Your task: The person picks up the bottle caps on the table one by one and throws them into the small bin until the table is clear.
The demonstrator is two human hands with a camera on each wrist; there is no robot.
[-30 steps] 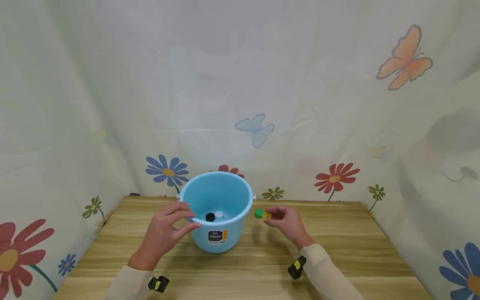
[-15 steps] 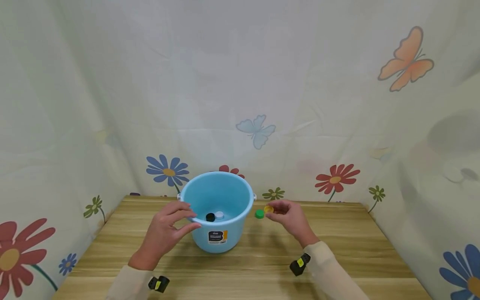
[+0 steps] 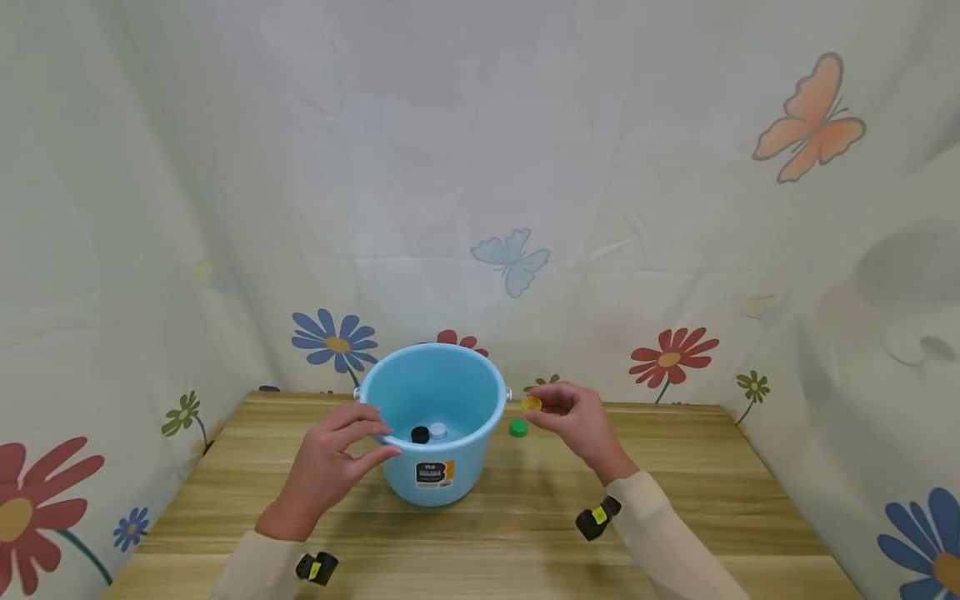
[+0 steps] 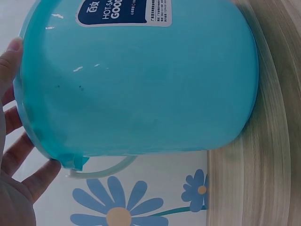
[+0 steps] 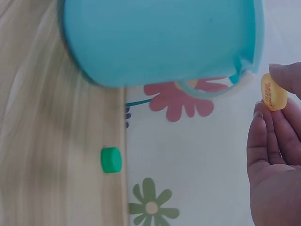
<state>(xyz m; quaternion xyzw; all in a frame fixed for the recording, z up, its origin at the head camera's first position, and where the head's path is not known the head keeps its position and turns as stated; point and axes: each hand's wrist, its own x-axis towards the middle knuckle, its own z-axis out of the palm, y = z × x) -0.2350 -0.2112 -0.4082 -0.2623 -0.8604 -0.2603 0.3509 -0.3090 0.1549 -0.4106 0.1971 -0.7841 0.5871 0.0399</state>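
A light blue bucket [image 3: 472,462] stands on the wooden table, its label facing me. My left hand [image 3: 330,458] holds the near left of its rim, thumb outside and fingers over the edge, as the left wrist view also shows. Inside the bucket lie a black cap [image 3: 420,434] and a white cap [image 3: 438,430]. Between thumb and fingers, my right hand [image 3: 585,425] pinches a yellow bottle cap [image 3: 532,404] in the air, right of the bucket. Small print shows on the yellow cap in the right wrist view. Below it a green bottle cap [image 3: 518,427] sits on the table.
The wooden table [image 3: 675,500] ends at a pale curtain [image 3: 600,208] printed with flowers and butterflies, which also closes off both sides. The bucket's handle [image 5: 207,92] hangs down its far side. A black wrist camera [image 3: 597,518] sits at each sleeve.
The right hand has raised the yellow cap from beside the green cap to above it, about level with the bucket's rim. The left hand, bucket and green cap have stayed put.
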